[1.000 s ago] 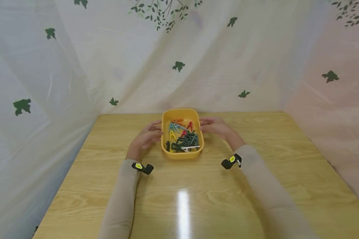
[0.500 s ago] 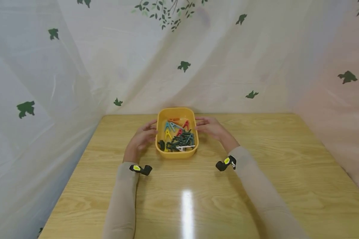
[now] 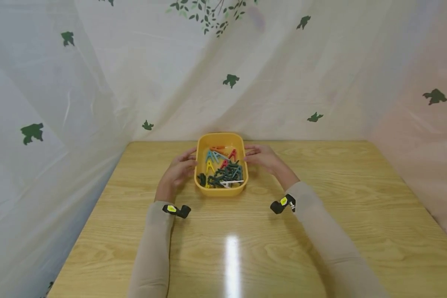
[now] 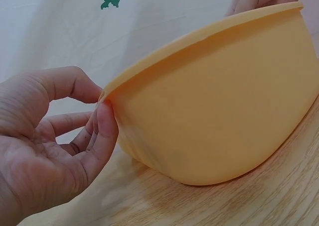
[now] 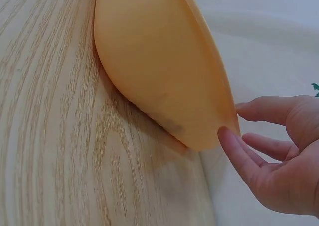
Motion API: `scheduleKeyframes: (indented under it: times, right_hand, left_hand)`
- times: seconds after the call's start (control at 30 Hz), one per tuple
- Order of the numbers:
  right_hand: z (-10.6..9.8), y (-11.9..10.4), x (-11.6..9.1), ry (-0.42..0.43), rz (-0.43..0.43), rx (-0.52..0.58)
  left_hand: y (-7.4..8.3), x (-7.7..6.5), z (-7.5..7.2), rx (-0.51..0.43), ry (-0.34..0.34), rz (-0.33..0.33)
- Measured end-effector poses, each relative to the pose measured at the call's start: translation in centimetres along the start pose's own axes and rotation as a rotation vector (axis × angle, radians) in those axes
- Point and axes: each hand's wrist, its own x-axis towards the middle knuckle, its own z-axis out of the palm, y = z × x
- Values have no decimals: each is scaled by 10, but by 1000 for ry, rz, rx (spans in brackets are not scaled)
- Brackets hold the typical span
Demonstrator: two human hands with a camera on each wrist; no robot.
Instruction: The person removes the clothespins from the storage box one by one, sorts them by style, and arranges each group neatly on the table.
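Note:
A yellow plastic tub (image 3: pixel 220 192) stands at the back of the table in the head view, between both hands. Inside it lie plastic clothespins in orange, blue, red, yellow (image 3: pixel 210 166) and white, beside a heap of dark green clips (image 3: pixel 227 173) at the near end. My left hand (image 3: pixel 179 170) pinches the tub's left rim; in the left wrist view thumb and forefinger meet at that rim (image 4: pixel 199 39). Opposite, my right hand (image 3: pixel 264 159) pinches the other rim, its thumb against the outer wall (image 5: pixel 159 61) in the right wrist view. The contents are hidden in both wrist views.
The wooden table (image 3: pixel 208 236) reaches from the near side to a pale curtain (image 3: pixel 179 82) with green leaf prints, just behind the tub. Curtain also hangs along the left and right. A light reflection lies on the front of the tabletop.
The tub has slid a little left across the table, and both hands have gone with it. Over the last half second it has hardly moved. The head view has shifted slightly.

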Motion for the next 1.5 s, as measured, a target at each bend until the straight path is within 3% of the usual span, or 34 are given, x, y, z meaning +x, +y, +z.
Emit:
scheduleKeyframes:
  times: [0.13, 0.27, 0.37, 0.5, 0.73, 0.83, 1.1, 1.27, 1.5]
  right_hand:
    - [3, -7, -5, 70, -96, -184]
    - [9, -14, -10, 85, -273, -328]
    - [16, -20, -14, 15, -400, -379]
    - [28, -26, -16, -144, -465, -405]
    - [49, -28, -11, -403, -474, -546]
    - [55, -28, -8, -477, -460, -601]
    - [66, -23, 4, -528, -478, -726]
    - [73, -22, 8, -536, -435, -824]
    - [80, -24, 10, -553, -439, -874]
  left_hand:
    - [-3, 2, -3, -10, 10, 1]
    - [-3, 2, -4, -1, 12, 9]
    - [-3, 2, -4, 11, -2, 21]
    - [-3, 2, -4, 11, -14, 26]
    - [-5, 5, -5, 25, -4, 24]
    - [-6, 6, -7, 24, -12, 26]
    - [0, 3, -3, 59, -52, 23]
    - [-6, 10, -5, 55, -22, 32]
    - [-7, 9, -8, 76, -15, 39]
